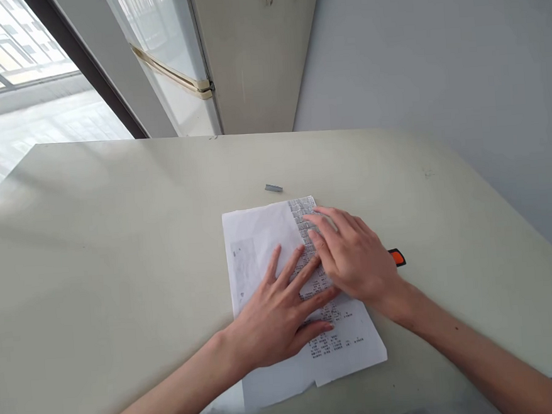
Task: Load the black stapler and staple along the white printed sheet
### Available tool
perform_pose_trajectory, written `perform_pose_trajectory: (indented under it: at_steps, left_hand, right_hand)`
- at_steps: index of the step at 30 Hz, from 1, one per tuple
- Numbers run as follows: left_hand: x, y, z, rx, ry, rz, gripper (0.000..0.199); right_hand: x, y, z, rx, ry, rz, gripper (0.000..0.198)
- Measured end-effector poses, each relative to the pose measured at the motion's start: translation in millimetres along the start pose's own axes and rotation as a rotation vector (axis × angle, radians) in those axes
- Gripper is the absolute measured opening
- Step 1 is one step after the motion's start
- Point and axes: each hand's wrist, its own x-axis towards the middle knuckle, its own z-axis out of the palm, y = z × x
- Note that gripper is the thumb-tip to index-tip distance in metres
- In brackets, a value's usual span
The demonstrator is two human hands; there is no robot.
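Forearms [175, 384] angle in from both lower corners. Left hand [279, 320] is open, fingers spread flat on the paper [256, 224], mid-bench [119, 262]. Right hand [355, 258] is half-curled, fingertips on the printed strip [304, 216] at the paper's right; we can't tell if it's pinching anything. Blank panel left of the print: fold or second sheet, we can't say. Risks we'd flag: bottom edges don't line up, so uneven pressure could skew the layers; dragging fingertips could crease them. Orange-and-black object [397, 258], partly hidden behind our right hand, could get knocked by a backward pull. Small grey strip [273, 187] lies just past the top edge.
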Motion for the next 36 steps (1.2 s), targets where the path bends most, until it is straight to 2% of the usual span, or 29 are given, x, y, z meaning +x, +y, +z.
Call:
perform_pose_trajectory:
  at_steps: [5, 11, 13, 14, 16, 18, 21, 23, 26, 30, 32, 36]
  left_hand:
    - [-2, 1, 1, 0.030, -0.024, 0.009, 0.057]
    - [-6, 2, -2, 0.037, -0.019, -0.013, 0.058]
    - [-11, 2, -3, 0.036, -0.019, -0.035, 0.060]
    - [-14, 2, -4, 0.039, -0.019, -0.047, 0.061]
    - [-20, 3, -5, 0.048, -0.009, -0.073, 0.064]
    - [-24, 5, -5, 0.058, 0.017, -0.093, 0.066]
    - [-28, 9, -3, 0.060, 0.035, -0.102, 0.068]
    - [-29, 12, -1, 0.045, 0.038, -0.116, 0.069]
    - [-34, 16, -1, -0.012, 0.062, -0.172, 0.068]
    - [-42, 17, -6, -0.088, 0.134, -0.266, 0.060]
    - [-46, 15, -12, -0.106, 0.181, -0.310, 0.056]
    - [-50, 7, -27, -0.106, 0.325, -0.392, 0.046]
  right_hand:
    - [-16, 8, -21, 0.258, 0.198, 0.041, 0.034]
    - [-79, 23, -26, 0.190, 0.378, -0.135, 0.028]
    - [-103, 28, -25, 0.199, 0.390, -0.097, 0.025]
    - [-114, 30, -24, 0.224, 0.349, -0.024, 0.022]
    - [-131, 30, -23, 0.336, 0.172, 0.218, 0.018]
    - [-141, 26, -23, 0.526, -0.032, 0.448, 0.028]
    - [-142, 17, -21, 0.879, -0.254, 0.582, 0.048]
    - [-135, 11, -19, 1.006, -0.342, 0.571, 0.054]
    - [-117, 2, -17, 0.884, -0.377, 0.477, 0.051]
    - [-97, -8, -13, 0.621, -0.325, 0.181, 0.031]
    - [-95, -10, -11, 0.557, -0.286, 0.084, 0.037]
    - [-100, -5, -17, 0.563, -0.157, 0.015, 0.045]
